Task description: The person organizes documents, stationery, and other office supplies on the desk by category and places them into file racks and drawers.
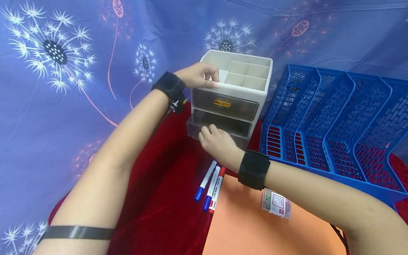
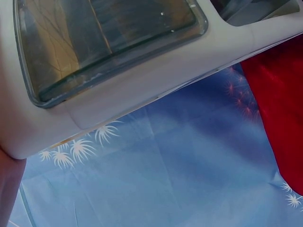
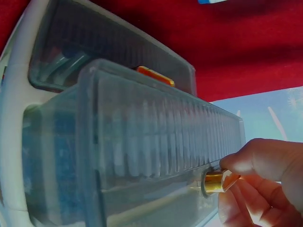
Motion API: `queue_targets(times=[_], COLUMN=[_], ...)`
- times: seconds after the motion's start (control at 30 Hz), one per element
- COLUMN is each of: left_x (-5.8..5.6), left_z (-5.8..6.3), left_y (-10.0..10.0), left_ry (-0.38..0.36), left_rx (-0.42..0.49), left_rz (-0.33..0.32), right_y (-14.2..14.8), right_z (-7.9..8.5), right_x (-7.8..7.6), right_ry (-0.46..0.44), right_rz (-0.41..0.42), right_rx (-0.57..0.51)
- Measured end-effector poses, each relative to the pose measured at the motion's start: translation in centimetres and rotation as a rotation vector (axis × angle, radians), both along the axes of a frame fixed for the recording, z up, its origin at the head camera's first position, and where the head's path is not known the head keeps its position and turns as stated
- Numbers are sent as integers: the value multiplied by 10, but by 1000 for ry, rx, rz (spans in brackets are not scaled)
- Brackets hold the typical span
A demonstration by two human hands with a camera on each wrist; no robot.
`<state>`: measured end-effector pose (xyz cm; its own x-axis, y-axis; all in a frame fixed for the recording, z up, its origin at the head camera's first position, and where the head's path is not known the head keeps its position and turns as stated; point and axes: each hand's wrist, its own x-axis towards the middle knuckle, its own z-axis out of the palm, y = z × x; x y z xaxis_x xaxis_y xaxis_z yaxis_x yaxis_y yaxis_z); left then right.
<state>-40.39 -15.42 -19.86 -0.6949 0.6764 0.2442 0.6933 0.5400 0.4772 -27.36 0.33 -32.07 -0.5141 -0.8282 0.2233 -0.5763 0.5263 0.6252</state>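
A white desktop drawer organizer (image 1: 262, 92) stands against the backdrop, with an open, divided top and two smoky clear drawers. My left hand (image 1: 201, 75) grips its front top rim, fingers curled over into the tray and thumb at the front. The upper drawer (image 1: 237, 108) is closed and has a gold handle (image 1: 222, 103). Below it, the lower drawer (image 1: 195, 128) sticks partly out. My right hand (image 1: 220, 143) pinches the lower drawer's gold handle (image 3: 214, 182) between thumb and fingers, as the right wrist view shows. In the left wrist view, the organizer's body (image 2: 142, 90) fills the upper part.
Three markers, two with blue caps (image 1: 206, 184) and one red (image 1: 217, 191), lie on the red cloth (image 1: 159, 198). Beneath my right forearm, a small clear box (image 1: 276, 203) sits on an orange sheet (image 1: 255, 233). A blue slotted file rack (image 1: 331, 124) stands at the right.
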Motion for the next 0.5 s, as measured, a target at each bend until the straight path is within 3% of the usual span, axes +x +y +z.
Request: queue_targets(times=[0.5], left_x=[4], left_z=[1], left_y=[0], left_ry=[-3], left_rx=[3], left_rz=[-5], right_y=[-4], right_z=[-3], right_x=[11], right_ry=[90], right_rz=[56], right_rx=[-5])
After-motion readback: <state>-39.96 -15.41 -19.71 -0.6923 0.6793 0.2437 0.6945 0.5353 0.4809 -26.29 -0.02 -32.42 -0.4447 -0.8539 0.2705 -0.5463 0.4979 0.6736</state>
